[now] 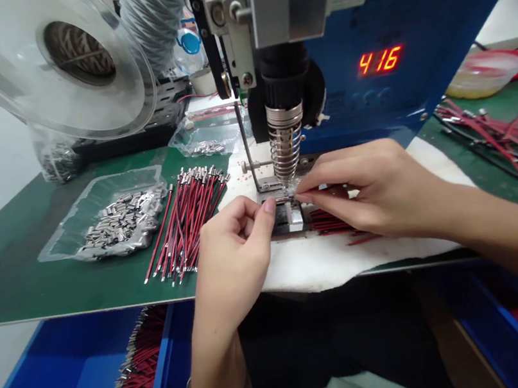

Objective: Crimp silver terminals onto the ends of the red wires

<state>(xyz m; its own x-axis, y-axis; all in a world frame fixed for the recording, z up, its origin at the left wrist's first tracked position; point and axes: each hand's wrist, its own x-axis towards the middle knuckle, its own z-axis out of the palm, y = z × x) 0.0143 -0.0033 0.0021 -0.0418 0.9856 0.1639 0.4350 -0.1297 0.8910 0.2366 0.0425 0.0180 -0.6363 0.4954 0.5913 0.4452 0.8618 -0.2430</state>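
In the head view, the left hand (239,255) is coming to a thumb-and-forefinger pinch at the left side of a small metal fixture (294,218), its other fingers curling inward. The right hand (375,186) is meeting it from the other side, thumb and forefinger nearly together; whether either pinch is gripping a tiny part cannot be told. The work is lying at the fixture, directly under the spring-wrapped tip (288,141) of a blue machine (349,18), whose display (380,61) is showing 416. The hands are probably facing each other so as to be steadying something small while keeping clear of the tip.

A white sheet (338,266) is lying beneath the fixture, perhaps protecting the green table (13,276). The near tray (64,239) of metal connectors (115,225) and the wire bundle (185,221) are sitting to the left, likely for easy reach.

Counting up: one machine, one clear reel (16,68) and two clear trays are showing, the far tray (229,127) standing behind the bundle. Three lots of wires are lying on the table: the bundle, the wires under the right hand (328,221), and the loose wires (506,137) farther right. Two blue bins are sitting below, a left bin (87,349) and a right bin (509,319). Single wires and connectors are overlapping too much for counting.
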